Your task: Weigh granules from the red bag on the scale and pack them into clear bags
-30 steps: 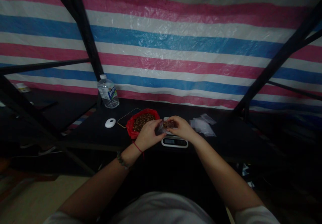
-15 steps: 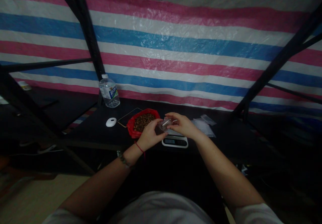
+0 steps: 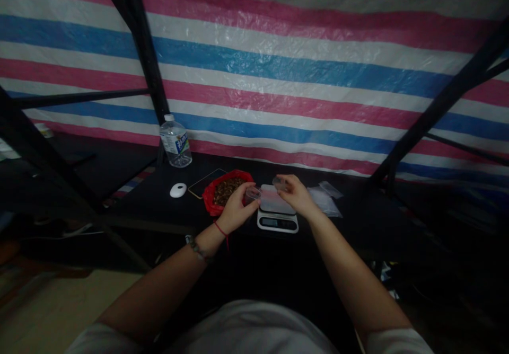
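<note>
The person sits at a dark bench (image 3: pixel 358 221) with both hands raised just over a small digital scale (image 3: pixel 277 213), which sits near the front edge where its display faces them. The left hand (image 3: pixel 234 212) pinches a small clear container (image 3: pixel 252 193) between thumb and fingers, holding it at the left edge of the scale's platform. The right hand (image 3: pixel 296 197) holds another small clear piece (image 3: pixel 279 183), perhaps the lid, in narrowly closed fingers above the far right corner of the platform; the dim light does not let its shape be told. The two pieces are apart, one in each hand.

Just left of the scale lies a red bag (image 3: pixel 210 201), opened wide to show brown, nut-like pieces, within easy reach of the left hand. Right of the scale, a loose pile of clear plastic bags (image 3: pixel 326 197) lies flat. Farther left sit a white mouse (image 3: pixel 177 190), a phone (image 3: pixel 202 183) and, at the far edge, a water bottle (image 3: pixel 175 142), kept clear of the weighing spot. A striped tarpaulin (image 3: pixel 278 68) hangs behind.
</note>
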`<action>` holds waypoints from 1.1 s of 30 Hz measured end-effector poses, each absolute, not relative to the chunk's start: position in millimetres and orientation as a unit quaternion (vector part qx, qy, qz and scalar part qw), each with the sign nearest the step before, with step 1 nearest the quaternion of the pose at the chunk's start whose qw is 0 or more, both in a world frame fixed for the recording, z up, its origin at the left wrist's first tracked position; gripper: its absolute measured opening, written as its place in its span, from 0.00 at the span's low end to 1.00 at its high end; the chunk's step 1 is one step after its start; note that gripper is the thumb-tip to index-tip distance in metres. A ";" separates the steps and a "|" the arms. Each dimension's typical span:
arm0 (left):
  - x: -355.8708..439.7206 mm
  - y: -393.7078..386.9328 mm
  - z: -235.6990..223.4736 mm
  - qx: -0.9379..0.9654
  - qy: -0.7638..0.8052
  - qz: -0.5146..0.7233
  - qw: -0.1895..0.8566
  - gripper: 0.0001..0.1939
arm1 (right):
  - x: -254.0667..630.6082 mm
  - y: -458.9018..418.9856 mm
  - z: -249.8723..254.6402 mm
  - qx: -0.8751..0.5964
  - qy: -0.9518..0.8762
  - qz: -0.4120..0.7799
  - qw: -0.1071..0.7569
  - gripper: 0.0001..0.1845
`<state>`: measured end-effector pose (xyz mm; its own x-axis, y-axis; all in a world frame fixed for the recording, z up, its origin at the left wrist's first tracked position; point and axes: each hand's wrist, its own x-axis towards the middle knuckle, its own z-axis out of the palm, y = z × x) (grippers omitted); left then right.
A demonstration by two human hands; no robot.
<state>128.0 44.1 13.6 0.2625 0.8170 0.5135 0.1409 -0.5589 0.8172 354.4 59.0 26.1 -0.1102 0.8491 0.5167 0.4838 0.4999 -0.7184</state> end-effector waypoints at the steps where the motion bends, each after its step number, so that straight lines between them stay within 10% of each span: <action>1: 126.9 46.2 12.7 0.716 0.335 0.511 0.338 0.22 | 360.1 63.4 17.1 -0.487 -0.722 0.164 0.463 0.23; 14: 128.7 42.4 9.3 0.770 0.314 0.438 0.341 0.23 | 368.2 61.3 -11.3 -0.577 -0.668 0.121 0.454 0.31; 22: 138.2 31.3 8.3 0.715 0.315 0.527 0.335 0.24 | 319.3 6.7 21.4 -0.363 -0.719 0.414 0.424 0.50; 29: 157.3 13.3 18.9 0.710 0.281 0.499 0.409 0.23 | 302.0 11.5 3.8 -0.360 -0.641 0.430 0.525 0.44; 33: 148.0 30.4 30.4 0.761 0.316 0.490 0.284 0.39 | 309.7 9.3 12.3 -0.392 -0.578 0.461 0.547 0.33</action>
